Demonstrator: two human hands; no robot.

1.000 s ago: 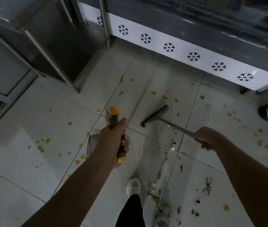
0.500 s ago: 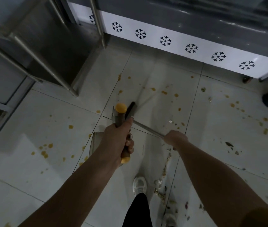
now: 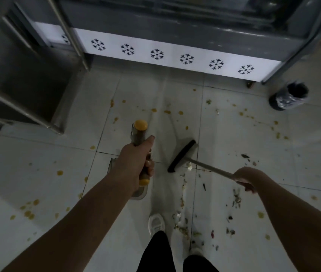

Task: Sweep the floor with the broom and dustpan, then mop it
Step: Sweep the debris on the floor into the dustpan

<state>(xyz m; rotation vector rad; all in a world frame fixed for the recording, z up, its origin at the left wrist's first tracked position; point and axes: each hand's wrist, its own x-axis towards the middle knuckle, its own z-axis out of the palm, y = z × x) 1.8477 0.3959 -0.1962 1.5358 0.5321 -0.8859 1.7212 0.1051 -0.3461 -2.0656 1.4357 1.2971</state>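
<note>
- Gripping the dustpan (image 3: 138, 137) by its yellow-capped handle with the left hand (image 3: 134, 163), fingers wrapped round it, mid-frame.
- Clasping the broom (image 3: 182, 156) shaft with the right hand (image 3: 244, 177), at 4 o'clock from the dustpan.
- Holding the broom's dark head low over the floor (image 3: 38, 163), at 3 o'clock of the left hand; contact unclear.
- Strewn at 5 o'clock of that head: debris (image 3: 183, 230), orange spots around.
- Standing at 2 o'clock: a lined bin (image 3: 289, 96).

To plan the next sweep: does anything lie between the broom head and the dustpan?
Nothing visible does. Only bare tile separates the broom head from the dustpan, which the left hand holds. The litter trail lies nearer the white shoe.
</note>
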